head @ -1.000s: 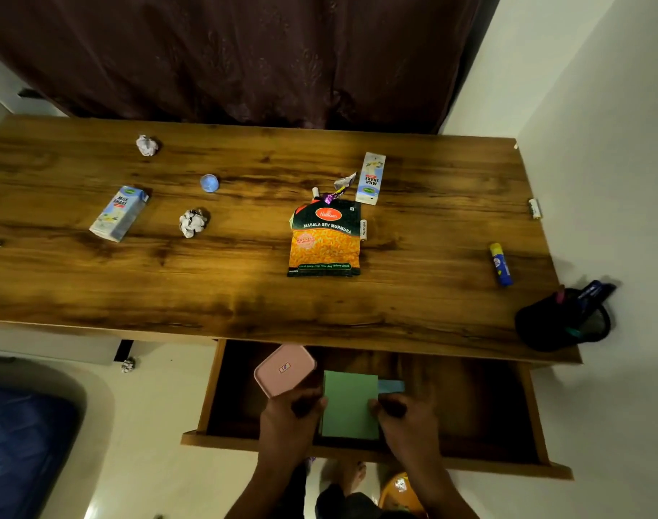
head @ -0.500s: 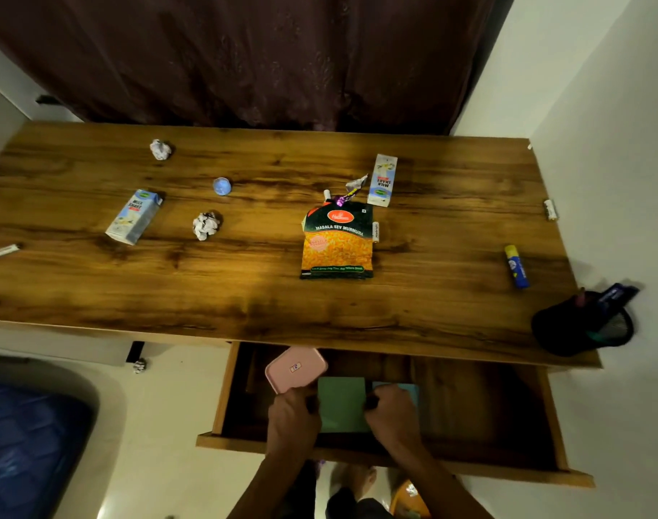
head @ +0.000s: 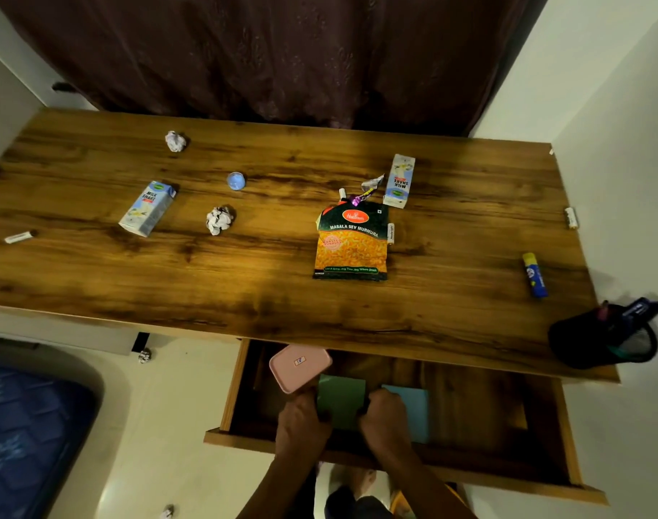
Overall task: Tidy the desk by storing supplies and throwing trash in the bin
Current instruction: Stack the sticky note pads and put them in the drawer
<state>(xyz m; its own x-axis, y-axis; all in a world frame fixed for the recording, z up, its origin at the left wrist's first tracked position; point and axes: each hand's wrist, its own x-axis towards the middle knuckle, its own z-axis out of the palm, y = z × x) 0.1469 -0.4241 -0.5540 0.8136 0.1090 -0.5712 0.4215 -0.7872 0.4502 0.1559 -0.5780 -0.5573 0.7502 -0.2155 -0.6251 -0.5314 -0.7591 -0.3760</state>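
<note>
Reaching down into the open wooden drawer (head: 567,436), you have both hands on a flat green pad of paper (head: 340,397): your left hand (head: 301,421) curls round its left edge and your right hand (head: 385,417) curls round its right edge, knuckles up, forearms coming in from the bottom of the view. A light blue pad (head: 417,410) of the same flat, square-cornered kind lies just beside the green one, partly under your right hand. A smooth pink box (head: 299,367) with rounded corners and a small label sits at the drawer's back left, touching the green pad's far corner. Above, the desk (head: 95,279) is glossy, dark-streaked wood grain. On it lie a shiny green-and-orange snack packet (head: 352,243), flat and crinkled, with a twisted foil wrapper (head: 365,192) at its top edge; two rectangular milkshake cartons, one (head: 147,207) on its side at the left, one (head: 399,180) near the packet; two crumpled white paper balls (head: 176,141) (head: 219,220); a small round blue cap (head: 236,180); and a blue-and-yellow glue stick (head: 534,274) toward the right. A black mesh pen holder (head: 600,340) stands on the near right corner, pens poking out.
</note>
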